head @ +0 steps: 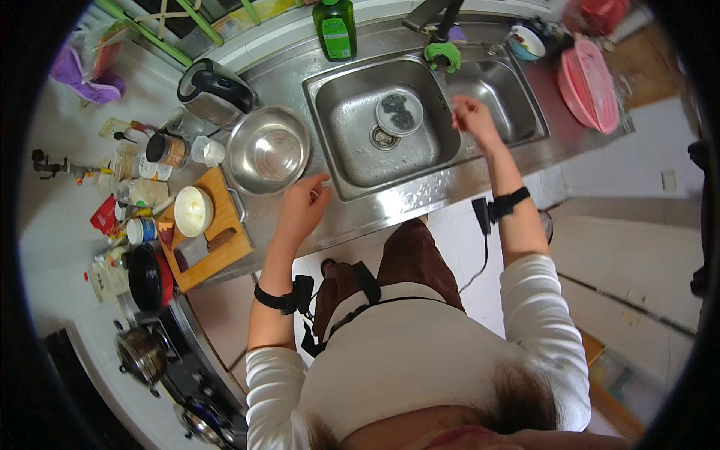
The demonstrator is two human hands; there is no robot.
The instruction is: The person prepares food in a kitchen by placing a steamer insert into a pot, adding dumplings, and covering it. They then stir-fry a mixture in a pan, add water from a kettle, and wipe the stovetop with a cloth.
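My left hand (306,205) hovers at the counter's front, close to the rim of a stainless steel bowl (247,169). Its fingers are loosely bent and nothing shows in them. Over the divider between the two sink basins is my right hand (475,121), fingers curled but apart, with no object visible in it. In the larger steel basin (349,152), a round white dish (415,128) rests beside the drain strainer (385,136). A dark grey mass, perhaps a scouring pad (398,109), lies in the dish. The smaller basin (495,90) is on the right.
Behind the sink stands a green detergent bottle (336,31); a green cloth (443,56) hangs by the faucet. An electric kettle (216,93) is at left. A cutting board (225,253) bears a white bowl (193,211) and a cleaver (194,256). Pink basins (588,84) stand far right.
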